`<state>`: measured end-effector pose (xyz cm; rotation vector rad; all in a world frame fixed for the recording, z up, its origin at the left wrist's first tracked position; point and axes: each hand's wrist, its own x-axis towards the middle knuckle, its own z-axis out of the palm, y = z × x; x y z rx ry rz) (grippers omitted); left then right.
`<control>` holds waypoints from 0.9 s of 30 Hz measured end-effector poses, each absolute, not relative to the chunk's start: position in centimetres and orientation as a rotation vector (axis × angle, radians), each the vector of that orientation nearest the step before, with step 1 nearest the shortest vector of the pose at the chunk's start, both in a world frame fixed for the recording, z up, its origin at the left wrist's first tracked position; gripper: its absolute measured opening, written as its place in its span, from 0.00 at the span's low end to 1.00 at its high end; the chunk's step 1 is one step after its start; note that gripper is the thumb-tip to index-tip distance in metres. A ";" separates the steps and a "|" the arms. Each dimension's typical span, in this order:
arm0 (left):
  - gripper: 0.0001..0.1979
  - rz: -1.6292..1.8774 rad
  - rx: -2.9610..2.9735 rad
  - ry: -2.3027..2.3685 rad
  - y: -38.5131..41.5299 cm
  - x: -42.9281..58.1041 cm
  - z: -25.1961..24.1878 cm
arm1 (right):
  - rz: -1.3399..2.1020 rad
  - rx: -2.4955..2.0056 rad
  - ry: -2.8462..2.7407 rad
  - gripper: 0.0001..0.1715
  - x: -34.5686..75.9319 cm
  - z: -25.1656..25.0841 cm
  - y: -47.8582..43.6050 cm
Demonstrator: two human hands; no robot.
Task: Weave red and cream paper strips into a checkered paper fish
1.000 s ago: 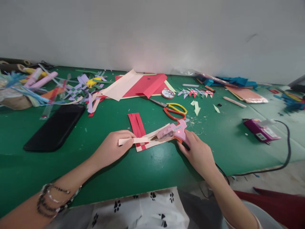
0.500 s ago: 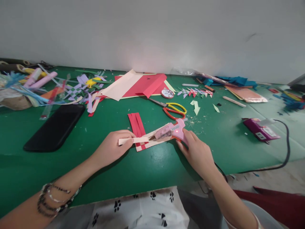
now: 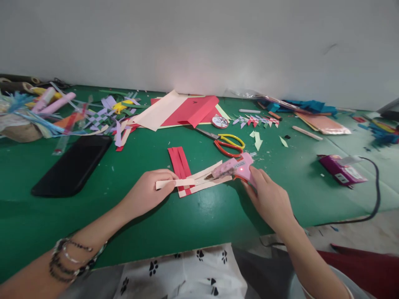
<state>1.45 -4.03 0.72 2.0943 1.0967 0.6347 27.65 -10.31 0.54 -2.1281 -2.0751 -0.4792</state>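
Note:
My left hand [image 3: 155, 189] pinches a cream paper strip [image 3: 183, 182] near its left end. The strip reaches over a small weave of red paper strips [image 3: 180, 164] and cream strips [image 3: 210, 188] lying on the green table. My right hand [image 3: 269, 195] is wrapped round the handle of a pink hot glue gun [image 3: 241, 167], whose small light glows. The gun's nozzle points left, just above the cream strips and a little right of the pinched strip's end. My right fingertips are partly hidden behind the handle.
Scissors [image 3: 229, 144] lie behind the glue gun. A black phone [image 3: 73, 166] rests at left, near a heap of paper strips [image 3: 99, 116]. Red paper sheets [image 3: 190, 110] lie at the back. A purple box [image 3: 341, 169] with a cable sits at right.
My right hand has drawn the glue gun to the right, so its nozzle is farther from the pinched strip's end. My left hand has barely moved and still pinches the strip.

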 end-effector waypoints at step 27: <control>0.15 0.615 2.088 1.121 -4.0 1.4 0.7 | -0.594 -2.295 -1.912 0.15 30.8 1.3 -11.0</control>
